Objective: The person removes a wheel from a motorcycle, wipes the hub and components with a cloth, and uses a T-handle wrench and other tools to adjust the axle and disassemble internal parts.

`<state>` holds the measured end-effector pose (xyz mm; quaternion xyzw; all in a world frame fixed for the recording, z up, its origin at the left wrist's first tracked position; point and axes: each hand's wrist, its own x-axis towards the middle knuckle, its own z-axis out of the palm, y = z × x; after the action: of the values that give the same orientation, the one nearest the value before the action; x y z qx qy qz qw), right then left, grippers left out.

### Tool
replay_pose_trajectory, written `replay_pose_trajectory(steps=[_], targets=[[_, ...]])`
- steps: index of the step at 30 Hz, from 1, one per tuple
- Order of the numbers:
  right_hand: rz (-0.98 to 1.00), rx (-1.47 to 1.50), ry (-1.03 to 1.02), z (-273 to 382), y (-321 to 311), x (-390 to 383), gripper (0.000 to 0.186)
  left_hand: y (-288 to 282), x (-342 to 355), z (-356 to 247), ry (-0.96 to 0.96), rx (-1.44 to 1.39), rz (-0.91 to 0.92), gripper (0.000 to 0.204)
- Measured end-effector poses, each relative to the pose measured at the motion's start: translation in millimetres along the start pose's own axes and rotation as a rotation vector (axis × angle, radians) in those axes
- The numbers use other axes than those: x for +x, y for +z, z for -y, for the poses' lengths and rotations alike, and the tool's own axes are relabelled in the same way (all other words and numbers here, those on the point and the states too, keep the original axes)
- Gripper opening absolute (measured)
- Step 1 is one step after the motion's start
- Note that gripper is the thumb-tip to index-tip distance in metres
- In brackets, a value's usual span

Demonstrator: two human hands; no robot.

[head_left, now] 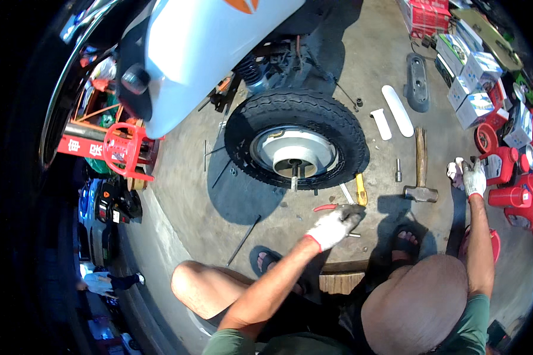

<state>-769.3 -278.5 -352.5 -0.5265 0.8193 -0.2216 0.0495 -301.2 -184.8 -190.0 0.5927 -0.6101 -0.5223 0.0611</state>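
bare knee [198, 287] and sandalled feet [266, 260] sit closest, on a low wooden stool edge [340, 281]. left hand [336, 225], white knit glove with red cuff, is down on the concrete floor [183, 195] with its grip curled round red-handled pliers [327, 207]; fingers pressed together on the handles, jaw end hidden under the glove. right hand [472, 177], same glove, reaches out to the red plastic containers [503, 168]; grip looks closed on something small and pale, cannot tell what.

the wheel [296, 139] lies flat just ahead of the left hand: chunky black rubber tread, smooth grey metal rim, a short steel axle stub at the hub. yellow-handled tool [360, 190] touches the tyre's near edge. hammer [421, 171] with worn wooden handle and steel head lies between wheel and right hand, a small steel socket [398, 171] beside it.

judgement: take the pliers by both handles, near the ends, before lifting; glove knit is slippery on smooth plastic. keep loose steel bits on the floor together so they don't roll under the tyre. white scooter body [207, 53] overhangs, so stay low.
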Motion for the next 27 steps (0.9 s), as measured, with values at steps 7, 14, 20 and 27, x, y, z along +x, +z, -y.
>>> replay_pose_trajectory(steps=[7,14,20,27], targets=[[0.015,0.162,-0.190,64.9,-23.7,-15.9,0.037,-114.7,-54.2,-9.9,0.005,0.446,-0.101,0.046],[0.196,0.390,-0.341,173.2,-110.8,-29.3,0.032,-252.6,-90.3,-7.8,0.040,0.559,-0.520,0.043],[0.350,0.243,-0.572,253.5,-222.3,-18.3,0.025,-313.1,-95.1,13.9,-0.072,0.651,-0.568,0.044],[0.560,-0.062,-0.839,357.3,-233.6,-46.7,0.027,-312.5,-42.1,63.8,-0.017,0.415,-0.701,0.054]])
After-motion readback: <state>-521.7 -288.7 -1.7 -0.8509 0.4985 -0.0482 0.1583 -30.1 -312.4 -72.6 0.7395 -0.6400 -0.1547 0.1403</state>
